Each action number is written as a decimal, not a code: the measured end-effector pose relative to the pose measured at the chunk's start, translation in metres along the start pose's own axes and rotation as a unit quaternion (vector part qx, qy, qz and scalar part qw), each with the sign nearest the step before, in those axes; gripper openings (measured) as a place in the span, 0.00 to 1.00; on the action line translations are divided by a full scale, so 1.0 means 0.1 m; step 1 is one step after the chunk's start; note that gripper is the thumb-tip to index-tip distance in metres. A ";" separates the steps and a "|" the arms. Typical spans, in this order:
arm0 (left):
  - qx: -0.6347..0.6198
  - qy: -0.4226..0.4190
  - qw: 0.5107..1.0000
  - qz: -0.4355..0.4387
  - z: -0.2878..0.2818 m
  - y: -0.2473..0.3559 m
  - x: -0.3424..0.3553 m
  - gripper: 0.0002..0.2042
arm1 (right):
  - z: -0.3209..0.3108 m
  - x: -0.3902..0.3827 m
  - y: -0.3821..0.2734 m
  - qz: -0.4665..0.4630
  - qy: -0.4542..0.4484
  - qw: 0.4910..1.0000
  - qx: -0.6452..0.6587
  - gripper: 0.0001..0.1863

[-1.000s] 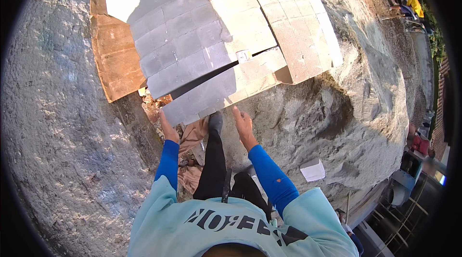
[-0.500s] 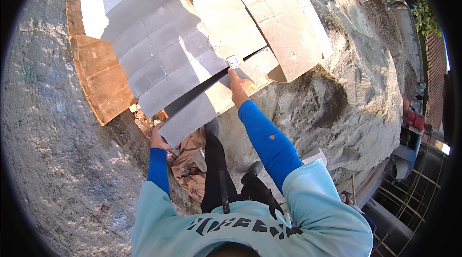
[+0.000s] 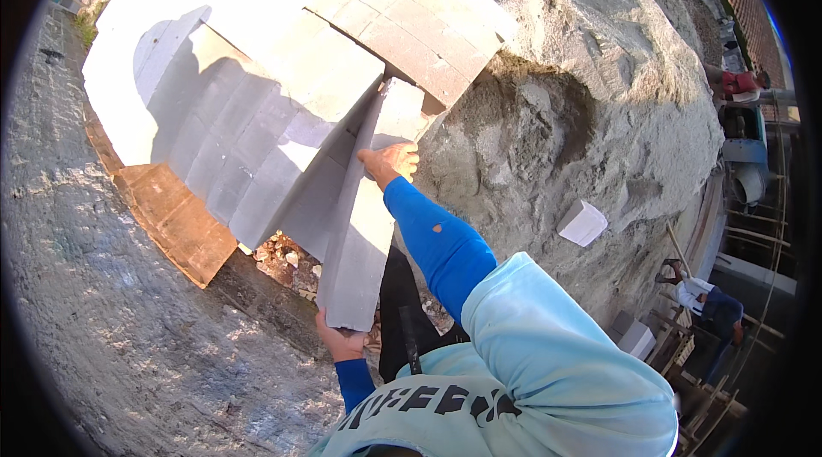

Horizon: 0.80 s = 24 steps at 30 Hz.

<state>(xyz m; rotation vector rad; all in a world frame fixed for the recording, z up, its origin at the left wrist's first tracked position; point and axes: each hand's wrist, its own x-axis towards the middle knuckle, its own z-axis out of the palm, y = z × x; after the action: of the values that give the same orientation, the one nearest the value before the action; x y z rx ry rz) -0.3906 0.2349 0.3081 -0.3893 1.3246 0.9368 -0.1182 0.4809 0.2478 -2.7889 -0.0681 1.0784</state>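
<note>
A long pale grey concrete block slants between my two hands, pulled partly away from a stack of similar blocks. My left hand is closed around the block's near end, its fingers mostly hidden underneath. Toward the far end, my right hand grips the block, with the thumb over the upper edge and the fingers at the right side. A dark wedge of space separates the block from the stack, and more grey block faces show below it. The block's far end lies close to the stack's right-hand blocks.
Brown cardboard sticks out under the stack's left side. A sand heap rises at right, with a loose white block on it. Farther right are a person bending, a blue machine and more blocks.
The block has come away from the stack toward me and swung to a steeper slant. Both hands moved with it, and my view has turned to the right.
</note>
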 end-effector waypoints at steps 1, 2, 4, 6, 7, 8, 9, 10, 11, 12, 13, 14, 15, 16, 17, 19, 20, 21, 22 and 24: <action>0.011 -0.006 0.999 0.037 -0.01 -0.07 -0.15 0.27 | -0.07 0.15 0.23 0.007 -0.046 0.996 0.075 0.64; 0.022 -0.010 0.997 0.073 -0.05 -0.16 -0.36 0.28 | -0.14 0.25 0.53 0.014 -0.093 0.984 0.149 0.64; 0.137 0.011 0.978 0.157 0.00 -0.05 -0.93 0.30 | -0.29 0.21 1.16 0.080 -0.147 0.950 0.265 0.59; 0.264 0.009 0.934 0.239 -0.18 0.16 -1.27 0.33 | -0.37 0.08 1.96 0.110 -0.199 0.885 0.406 0.51; 0.319 0.029 0.908 0.270 -0.08 0.22 -1.54 0.36 | -0.36 0.05 2.39 0.128 -0.241 0.839 0.471 0.46; 0.361 0.026 0.885 0.293 0.16 0.15 -1.96 0.36 | -0.63 -0.21 2.71 0.138 -0.271 0.798 0.521 0.46; 0.400 0.011 0.863 0.309 0.35 -0.05 -2.30 0.37 | -0.52 -0.18 3.19 0.189 -0.278 0.755 0.564 0.43; 0.490 -0.006 0.795 0.358 0.22 -0.05 -2.39 0.36 | -0.97 -0.47 3.44 0.205 -0.320 0.702 0.602 0.43; 0.583 -0.048 0.715 0.382 0.03 0.01 -2.38 0.35 | -1.01 -0.44 4.00 0.228 -0.300 0.671 0.639 0.43; 0.652 -0.088 0.627 0.417 0.00 -0.10 -2.36 0.33 | -1.01 -0.45 4.47 0.244 -0.293 0.640 0.667 0.43; 0.642 -0.108 0.626 0.430 0.04 -0.38 -2.41 0.34 | -1.69 -0.73 4.69 0.221 -0.296 0.619 0.694 0.46; 0.648 -0.147 0.621 0.416 0.11 -0.79 -2.43 0.35 | -1.63 -0.62 5.26 0.232 -0.288 0.598 0.712 0.45; 0.652 -0.181 0.617 0.402 0.13 -1.27 -2.44 0.35 | -1.50 -0.52 5.79 0.218 -0.238 0.583 0.746 0.45; 0.654 -0.210 0.612 0.391 0.12 -1.74 -2.48 0.36 | -1.47 -0.43 6.25 0.205 -0.194 0.567 0.774 0.46; 0.662 -0.227 0.602 0.385 0.08 -2.10 -2.57 0.37 | -1.70 -0.38 6.65 0.280 -0.171 0.580 0.746 0.46; 0.678 -0.282 0.588 0.340 0.07 -2.70 -2.71 0.38 | -2.11 -0.37 7.59 0.281 -0.181 0.485 0.808 0.49; 0.698 -0.330 0.573 0.274 0.04 -3.17 -2.71 0.38 | -1.91 -0.31 8.21 0.295 -0.076 0.427 0.852 0.40; 0.681 -0.388 0.584 0.212 0.00 -3.55 -2.75 0.38 | -2.09 -0.31 8.59 0.240 -0.006 0.400 0.885 0.38; 0.684 -0.412 0.574 0.183 -0.08 -4.07 -3.22 0.38 | -2.41 -0.39 9.00 0.229 0.010 0.381 0.896 0.38; 0.697 -0.456 0.537 0.133 -0.23 -5.06 -3.86 0.37 | -3.04 -0.66 9.79 0.237 0.049 0.341 0.908 0.43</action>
<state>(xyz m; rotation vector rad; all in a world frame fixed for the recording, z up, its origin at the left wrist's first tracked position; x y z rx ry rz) -0.0048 -0.2193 0.5326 1.4357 0.7204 -0.0402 0.0253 -0.5299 0.3610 -0.5861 1.1707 0.2499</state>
